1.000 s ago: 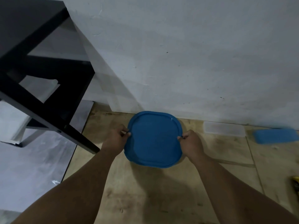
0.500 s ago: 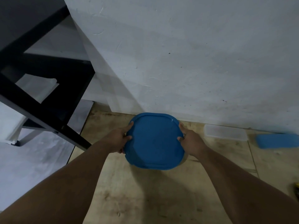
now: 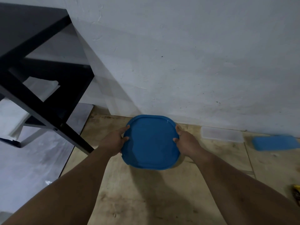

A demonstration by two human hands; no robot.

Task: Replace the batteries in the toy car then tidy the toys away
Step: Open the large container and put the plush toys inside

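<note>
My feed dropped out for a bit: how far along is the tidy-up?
Done: the blue lid sits on its container. In hand: left hand and right hand grip its opposite edges near the wall. Left: a clear box and second blue lid lie loose on the floor. No toy car shows.

Tan floor (image 3: pixel 146 200) by the wall, with a clear shallow container (image 3: pixel 222 134) and blue lid (image 3: pixel 276 142) on it.
</note>
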